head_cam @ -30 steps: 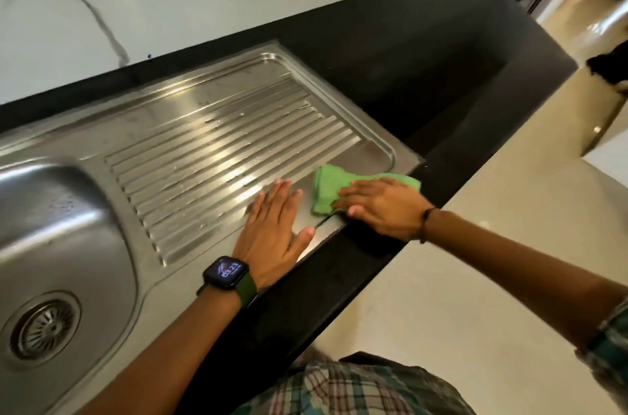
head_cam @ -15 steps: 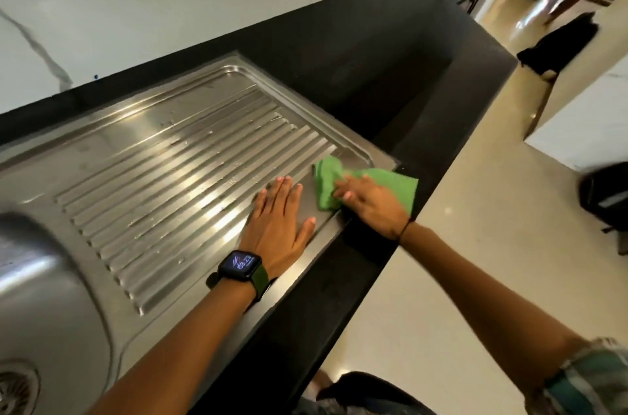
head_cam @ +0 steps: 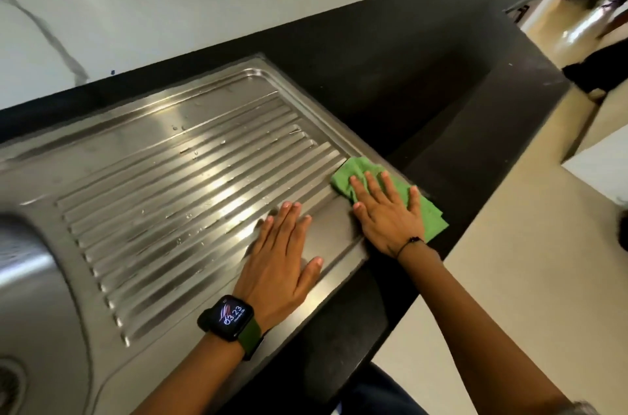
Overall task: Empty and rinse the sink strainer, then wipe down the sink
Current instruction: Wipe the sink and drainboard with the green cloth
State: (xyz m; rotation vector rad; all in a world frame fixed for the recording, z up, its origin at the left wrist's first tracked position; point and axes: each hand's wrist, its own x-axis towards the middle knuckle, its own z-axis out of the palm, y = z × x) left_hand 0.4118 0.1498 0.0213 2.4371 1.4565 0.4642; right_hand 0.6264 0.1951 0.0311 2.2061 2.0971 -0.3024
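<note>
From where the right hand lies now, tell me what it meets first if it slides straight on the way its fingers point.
The right hand lies flat on the green cloth. Straight ahead it would likely cross the drainboard's raised rim, then the black countertop; nothing else shows before the wall.

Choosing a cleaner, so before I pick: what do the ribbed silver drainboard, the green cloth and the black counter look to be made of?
Ribbed silver drainboard: looks like stainless steel, brushed, with bright streaky glare and water beads.
Green cloth under the right hand: soft crumpled fabric, possibly microfibre.
Black counter: matte dark slab, probably stone; hard to confirm.
</note>
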